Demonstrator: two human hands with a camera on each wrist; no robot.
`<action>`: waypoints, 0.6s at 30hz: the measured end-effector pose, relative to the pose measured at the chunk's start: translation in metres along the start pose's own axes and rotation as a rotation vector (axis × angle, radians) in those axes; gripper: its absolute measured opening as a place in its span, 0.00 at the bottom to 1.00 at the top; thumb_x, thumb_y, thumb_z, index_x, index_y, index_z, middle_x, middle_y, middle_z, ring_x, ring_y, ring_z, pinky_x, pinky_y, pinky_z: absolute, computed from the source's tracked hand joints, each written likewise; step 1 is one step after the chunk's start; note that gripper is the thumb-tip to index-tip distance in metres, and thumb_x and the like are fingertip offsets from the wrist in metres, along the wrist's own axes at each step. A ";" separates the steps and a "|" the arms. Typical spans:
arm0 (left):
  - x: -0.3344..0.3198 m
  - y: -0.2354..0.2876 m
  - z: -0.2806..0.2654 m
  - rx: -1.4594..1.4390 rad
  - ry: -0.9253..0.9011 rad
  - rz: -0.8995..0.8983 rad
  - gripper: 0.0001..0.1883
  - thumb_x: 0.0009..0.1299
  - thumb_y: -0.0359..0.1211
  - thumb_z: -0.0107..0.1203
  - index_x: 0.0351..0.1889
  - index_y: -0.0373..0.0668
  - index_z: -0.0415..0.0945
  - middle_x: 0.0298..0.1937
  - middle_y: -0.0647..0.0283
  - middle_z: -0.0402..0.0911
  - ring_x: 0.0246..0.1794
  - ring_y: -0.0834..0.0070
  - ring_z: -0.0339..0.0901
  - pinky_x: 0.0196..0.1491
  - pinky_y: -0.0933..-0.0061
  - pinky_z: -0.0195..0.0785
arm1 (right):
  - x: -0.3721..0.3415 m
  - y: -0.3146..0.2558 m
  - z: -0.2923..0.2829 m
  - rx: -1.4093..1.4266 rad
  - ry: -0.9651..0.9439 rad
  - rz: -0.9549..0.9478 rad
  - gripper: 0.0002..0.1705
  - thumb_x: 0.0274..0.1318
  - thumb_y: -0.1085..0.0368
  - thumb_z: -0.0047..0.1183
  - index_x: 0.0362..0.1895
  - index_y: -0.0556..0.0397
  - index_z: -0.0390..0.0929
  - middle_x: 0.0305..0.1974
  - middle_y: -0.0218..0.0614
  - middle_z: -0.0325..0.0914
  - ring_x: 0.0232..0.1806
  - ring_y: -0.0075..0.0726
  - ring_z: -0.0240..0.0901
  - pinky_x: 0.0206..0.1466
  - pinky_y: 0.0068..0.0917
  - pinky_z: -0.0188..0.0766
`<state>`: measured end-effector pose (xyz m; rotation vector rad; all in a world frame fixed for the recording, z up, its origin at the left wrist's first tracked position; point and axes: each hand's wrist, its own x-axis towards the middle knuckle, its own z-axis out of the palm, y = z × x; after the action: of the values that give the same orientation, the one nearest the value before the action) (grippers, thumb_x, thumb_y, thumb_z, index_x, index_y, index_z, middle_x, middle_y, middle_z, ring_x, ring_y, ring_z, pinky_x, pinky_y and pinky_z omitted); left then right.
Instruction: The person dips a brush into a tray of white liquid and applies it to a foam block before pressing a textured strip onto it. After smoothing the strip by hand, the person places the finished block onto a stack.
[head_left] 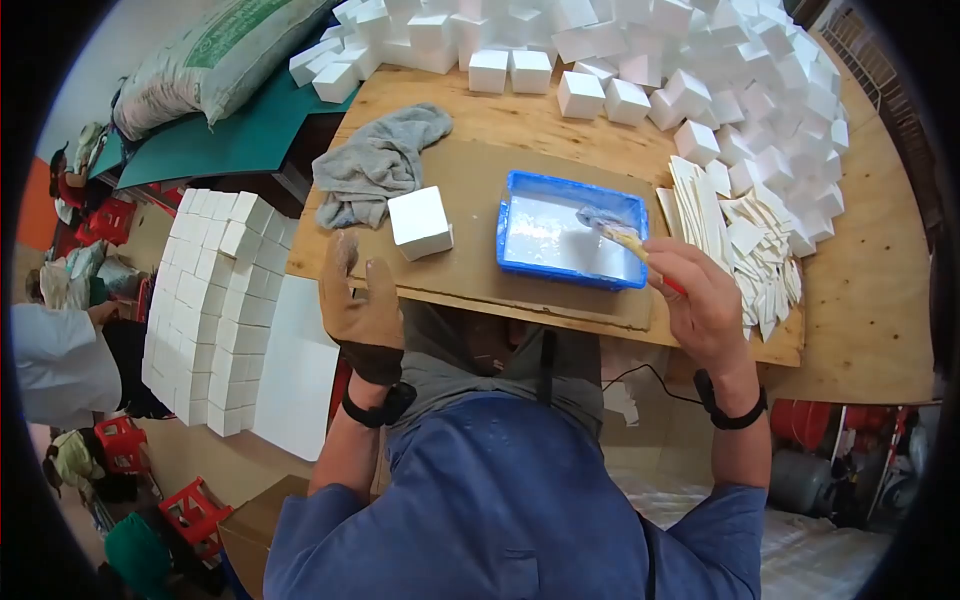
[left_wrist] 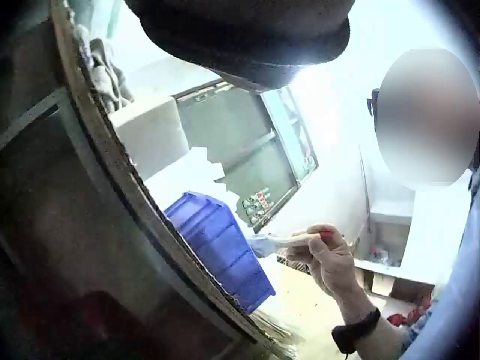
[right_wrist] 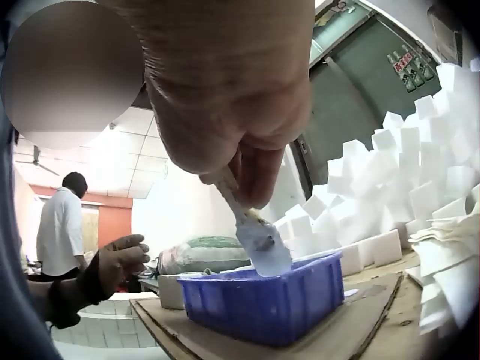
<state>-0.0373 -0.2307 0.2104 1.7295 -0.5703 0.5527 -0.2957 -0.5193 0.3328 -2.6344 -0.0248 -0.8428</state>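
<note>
My right hand [head_left: 700, 300] grips the yellowish handle of a brush [head_left: 622, 234] whose head is coated in white paste. The brush head is over the right part of a blue plastic tub [head_left: 570, 280], which holds milky white liquid. In the right wrist view, the coated brush head [right_wrist: 264, 244] points down at the tub's rim. My left hand [head_left: 360, 310], in a brown glove, is held up at the table's front edge with nothing in it, fingers apart. Just beyond it, a white block [head_left: 420, 222] sits on the brown board.
A grey cloth [head_left: 385, 165] lies behind the block. White blocks [head_left: 690, 90] are heaped along the back and right, beside stacked thin off-white strips [head_left: 695, 215]. More blocks [head_left: 215, 310] stand stacked to the left. A person in a white top [head_left: 60, 360] is at far left.
</note>
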 end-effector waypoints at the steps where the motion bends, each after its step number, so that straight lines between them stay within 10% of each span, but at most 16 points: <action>1: 0.005 0.004 0.002 0.041 -0.007 0.091 0.23 0.75 0.24 0.68 0.68 0.36 0.84 0.65 0.50 0.89 0.62 0.53 0.87 0.66 0.58 0.79 | -0.003 0.002 -0.002 -0.013 -0.038 -0.026 0.17 0.72 0.79 0.65 0.62 0.58 0.81 0.57 0.55 0.88 0.50 0.48 0.91 0.53 0.32 0.88; 3: 0.011 0.027 0.011 0.055 -0.026 0.176 0.24 0.75 0.24 0.69 0.69 0.35 0.83 0.66 0.49 0.88 0.63 0.50 0.86 0.69 0.57 0.78 | -0.008 0.002 -0.005 -0.011 -0.051 -0.018 0.16 0.73 0.78 0.64 0.61 0.59 0.81 0.57 0.54 0.89 0.49 0.47 0.91 0.53 0.33 0.88; 6: 0.017 0.080 0.030 -0.034 -0.536 0.734 0.26 0.75 0.25 0.70 0.71 0.33 0.81 0.70 0.46 0.85 0.70 0.44 0.82 0.74 0.51 0.75 | -0.016 0.006 -0.008 -0.014 -0.075 -0.013 0.13 0.76 0.76 0.62 0.60 0.61 0.81 0.56 0.51 0.89 0.49 0.44 0.91 0.52 0.35 0.89; 13: -0.031 0.076 0.069 0.066 -0.592 0.385 0.31 0.77 0.32 0.71 0.76 0.33 0.76 0.76 0.41 0.80 0.78 0.36 0.75 0.80 0.44 0.67 | -0.017 0.039 -0.002 0.618 0.410 0.813 0.15 0.86 0.64 0.56 0.61 0.64 0.79 0.46 0.43 0.89 0.45 0.35 0.92 0.48 0.32 0.93; 18: -0.041 0.054 0.073 0.202 -0.589 0.369 0.28 0.80 0.36 0.69 0.75 0.33 0.78 0.77 0.40 0.79 0.78 0.36 0.75 0.77 0.42 0.70 | -0.025 0.065 -0.016 0.662 0.400 0.951 0.17 0.87 0.60 0.56 0.61 0.63 0.78 0.45 0.44 0.89 0.44 0.35 0.93 0.48 0.32 0.94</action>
<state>-0.0982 -0.3096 0.2094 1.9971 -1.3049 0.3535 -0.3168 -0.5831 0.3081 -1.5321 0.8240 -0.7824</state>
